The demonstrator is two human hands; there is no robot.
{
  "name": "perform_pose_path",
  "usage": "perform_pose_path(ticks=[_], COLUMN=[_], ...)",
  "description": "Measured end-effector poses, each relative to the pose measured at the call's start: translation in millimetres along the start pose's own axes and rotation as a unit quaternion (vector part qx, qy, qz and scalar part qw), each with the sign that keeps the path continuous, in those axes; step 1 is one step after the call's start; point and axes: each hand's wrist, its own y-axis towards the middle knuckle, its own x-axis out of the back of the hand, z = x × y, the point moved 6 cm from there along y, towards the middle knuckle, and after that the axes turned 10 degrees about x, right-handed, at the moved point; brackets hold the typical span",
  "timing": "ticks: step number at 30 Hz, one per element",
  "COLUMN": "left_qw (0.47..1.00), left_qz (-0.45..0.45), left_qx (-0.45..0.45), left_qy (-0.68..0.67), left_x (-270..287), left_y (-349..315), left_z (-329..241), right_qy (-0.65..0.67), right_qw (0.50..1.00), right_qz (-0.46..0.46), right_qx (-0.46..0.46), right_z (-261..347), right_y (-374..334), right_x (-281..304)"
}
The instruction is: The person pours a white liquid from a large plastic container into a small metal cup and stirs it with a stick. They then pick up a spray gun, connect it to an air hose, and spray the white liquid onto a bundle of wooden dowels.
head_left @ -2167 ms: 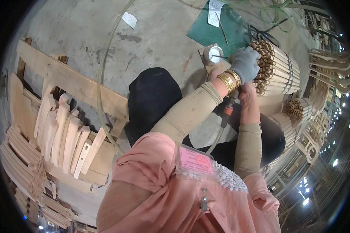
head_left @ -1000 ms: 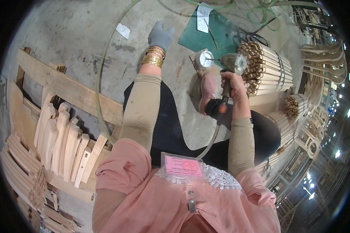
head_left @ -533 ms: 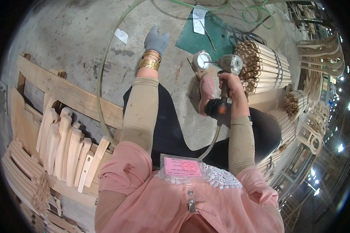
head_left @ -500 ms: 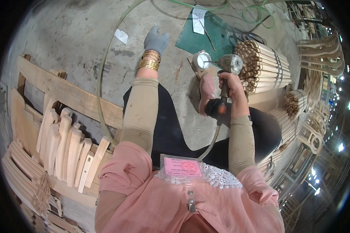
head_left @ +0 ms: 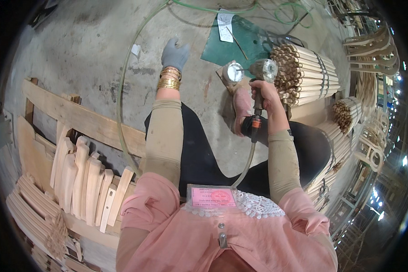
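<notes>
My left hand, in a grey glove, is held out over the concrete floor with thumb and fingers apart and nothing visible in it. My bare right hand grips the handle of a worn metal air drill. From the drill's head a thin bit points left toward a round container with white contents. Whether the bit touches the contents I cannot tell. A hose runs from an orange-banded fitting under the handle back toward my lap.
A strapped bundle of wooden sticks lies right of the drill. Beyond the container is a green sheet with paper and a thin stick on it. Shaped wooden pieces stand by a wooden frame at left. A hose crosses the floor.
My left hand has shifted slightly left and nearer, its fingers still apart. My right hand has turned the drill a little, and the orange fitting now shows more clearly.
</notes>
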Motion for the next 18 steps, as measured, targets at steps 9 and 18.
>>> perform_pose_path(ticks=[9,18], left_qw=[1.0,1.0], left_qz=[0.004,0.013], left_qx=[-0.002,-0.027], left_qy=[0.02,-0.01], left_x=[-3,-10], left_y=[-2,7], left_z=[-1,7], right_qy=[-0.026,-0.028], right_qw=[1.0,0.999], right_qz=[0.013,0.024], right_qx=[-0.002,-0.017], right_z=[1,-2], right_y=[-1,-8], right_x=[-2,0])
